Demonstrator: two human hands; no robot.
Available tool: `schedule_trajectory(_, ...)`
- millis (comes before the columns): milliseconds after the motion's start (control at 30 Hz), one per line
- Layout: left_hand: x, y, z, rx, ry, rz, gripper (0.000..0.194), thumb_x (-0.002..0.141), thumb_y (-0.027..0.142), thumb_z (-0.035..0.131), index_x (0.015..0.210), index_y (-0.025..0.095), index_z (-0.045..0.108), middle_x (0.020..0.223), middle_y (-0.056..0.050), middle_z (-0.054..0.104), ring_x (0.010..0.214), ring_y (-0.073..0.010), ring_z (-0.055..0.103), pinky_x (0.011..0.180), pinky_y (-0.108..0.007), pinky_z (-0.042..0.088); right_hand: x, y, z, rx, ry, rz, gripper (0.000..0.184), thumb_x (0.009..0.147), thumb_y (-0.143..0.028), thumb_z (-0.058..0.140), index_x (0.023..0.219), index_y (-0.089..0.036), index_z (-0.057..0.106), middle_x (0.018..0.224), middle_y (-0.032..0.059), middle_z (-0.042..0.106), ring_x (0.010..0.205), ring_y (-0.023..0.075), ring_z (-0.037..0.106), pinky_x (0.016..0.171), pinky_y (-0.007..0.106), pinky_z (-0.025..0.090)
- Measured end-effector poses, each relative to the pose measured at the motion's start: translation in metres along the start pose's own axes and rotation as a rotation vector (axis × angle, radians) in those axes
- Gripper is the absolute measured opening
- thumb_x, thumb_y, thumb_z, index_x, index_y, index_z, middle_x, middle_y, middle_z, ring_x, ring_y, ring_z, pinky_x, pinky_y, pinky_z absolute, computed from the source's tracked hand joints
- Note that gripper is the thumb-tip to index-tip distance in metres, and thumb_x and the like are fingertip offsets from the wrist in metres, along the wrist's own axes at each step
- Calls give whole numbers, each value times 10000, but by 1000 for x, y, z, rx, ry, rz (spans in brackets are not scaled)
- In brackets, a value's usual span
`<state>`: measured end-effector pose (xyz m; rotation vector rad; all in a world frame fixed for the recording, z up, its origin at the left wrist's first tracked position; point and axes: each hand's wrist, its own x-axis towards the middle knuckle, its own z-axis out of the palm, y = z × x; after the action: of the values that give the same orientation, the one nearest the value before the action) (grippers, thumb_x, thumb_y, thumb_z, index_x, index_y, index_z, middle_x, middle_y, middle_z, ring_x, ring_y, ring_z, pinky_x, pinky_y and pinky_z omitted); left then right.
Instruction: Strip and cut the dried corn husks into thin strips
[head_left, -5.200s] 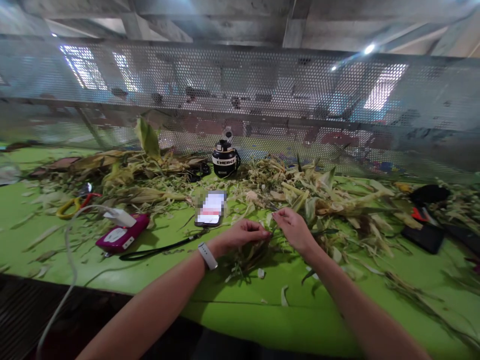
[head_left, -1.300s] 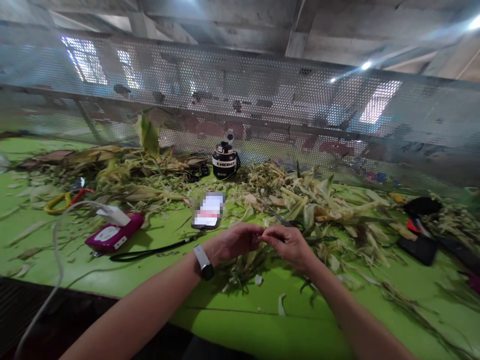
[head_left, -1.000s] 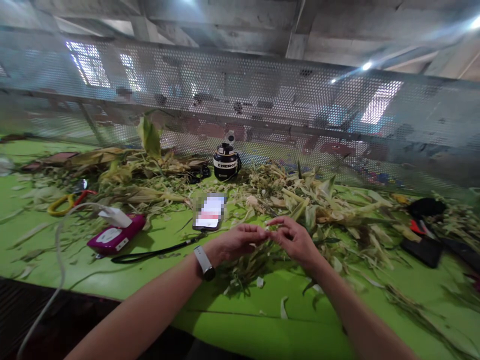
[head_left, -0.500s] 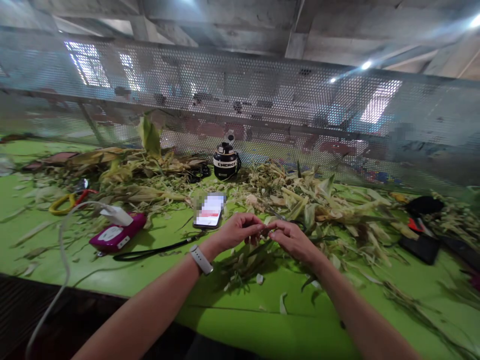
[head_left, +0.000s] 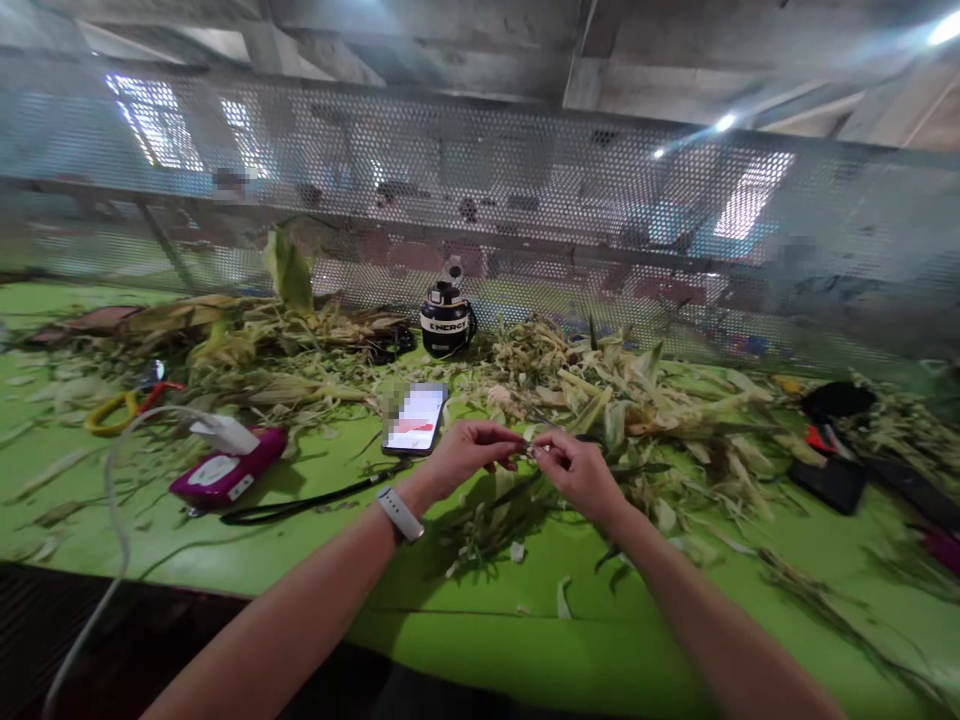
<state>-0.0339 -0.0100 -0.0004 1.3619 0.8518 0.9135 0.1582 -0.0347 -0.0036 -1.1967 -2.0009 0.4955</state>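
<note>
My left hand (head_left: pixel 472 450), with a pale band on the wrist, has thumb and fingers pinched together. Close to its fingertips, my right hand (head_left: pixel 574 470) is pinched as well. Something small sits between the two sets of fingertips; its kind is too small to make out. Below the hands lies a clump of green stems and leaves (head_left: pixel 480 535) on the green table (head_left: pixel 420 605). A lit phone (head_left: pixel 415 418) rests just beyond my left hand, and a pile of corn husks (head_left: pixel 622 385) spreads beyond my right hand.
A black bottle (head_left: pixel 444 322) stands by the perforated metal screen (head_left: pixel 510 190). On the left are a purple power bank (head_left: pixel 225 475) with a white plug (head_left: pixel 225 432), a cable (head_left: pixel 112 500), a black strap (head_left: pixel 307 503) and more husks (head_left: pixel 225 320). A dark flat object (head_left: pixel 829 483) lies right.
My right hand's fingers have curled closer into a pinch, and the fingertips of both hands stay near each other. The whole view has shifted slightly.
</note>
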Motion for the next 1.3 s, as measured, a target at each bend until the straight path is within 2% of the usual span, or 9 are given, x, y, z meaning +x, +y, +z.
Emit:
schedule_trajectory(267, 0, -1, 0, -61, 97, 52, 205, 637, 256, 728, 820, 164, 724, 746, -42, 712, 659, -125, 629, 537, -197, 416, 0, -3, 2, -158, 73, -85, 193, 834, -312, 499, 824, -183, 643, 504, -32, 473, 449, 103, 404, 487, 224, 304)
schedule_trajectory(400, -2, 1, 1, -161, 106, -27, 193, 636, 233, 737, 814, 159, 726, 793, -53, 714, 658, -109, 622, 513, -177, 404, 0, -4, 5, -134, 37, -94, 165, 812, -280, 505, 790, -187, 640, 493, -35, 460, 440, 101, 392, 481, 223, 303)
schedule_trajectory(567, 0, 1, 4, -342, 145, -130, 197, 584, 249, 794, 719, 136, 705, 741, -32, 693, 500, -38, 540, 416, -140, 334, 0, -4, 4, -86, -7, -85, 142, 800, -257, 519, 806, -187, 643, 511, -31, 479, 451, 100, 401, 488, 224, 308)
schedule_trajectory(700, 5, 0, 2, -490, 236, -192, 333, 578, 145, 793, 893, 170, 688, 732, 5, 683, 407, -3, 465, 361, -126, 296, 2, -2, 3, -6, -60, -56, 192, 831, -327, 526, 838, -182, 653, 531, -30, 485, 469, 102, 410, 499, 231, 307)
schedule_trajectory(800, 8, 0, -4, -588, 297, -182, 394, 617, 93, 755, 992, 173, 664, 717, 15, 668, 400, 2, 455, 358, -117, 313, 4, -1, 0, 61, -90, -22, 216, 834, -358, 529, 816, -182, 652, 592, -14, 527, 509, 105, 427, 520, 237, 317)
schedule_trajectory(900, 9, 0, -11, -675, 333, -125, 393, 670, 81, 711, 1045, 181, 643, 685, 25, 644, 430, -9, 477, 376, -118, 336, 7, 1, -5, 145, -70, 79, 232, 805, -394, 551, 754, -184, 634, 566, -23, 499, 496, 105, 417, 502, 241, 310)
schedule_trajectory(1067, 9, 1, -12, -775, 351, -23, 420, 727, 61, 638, 1111, 228, 602, 655, 39, 612, 531, -48, 543, 457, -143, 399, 14, 9, -14, 468, 97, 444, 275, 672, -452, 656, 682, -185, 594, 488, -63, 434, 407, 84, 389, 418, 226, 268)
schedule_trajectory(1167, 8, 1, -8, -789, 288, 9, 420, 732, 48, 622, 1108, 232, 590, 682, 32, 615, 582, -62, 569, 510, -156, 429, 16, 12, -14, 687, 181, 571, 252, 601, -393, 723, 644, -178, 600, 545, -44, 531, 478, 81, 461, 431, 203, 297)
schedule_trajectory(1300, 3, 3, -2, -823, 150, 40, 430, 744, 63, 615, 1129, 244, 557, 736, 15, 621, 691, -94, 610, 586, -185, 467, 18, 9, -8, 1058, 276, 597, 173, 615, -295, 726, 637, -191, 590, 681, -23, 649, 675, 111, 596, 579, 207, 440)
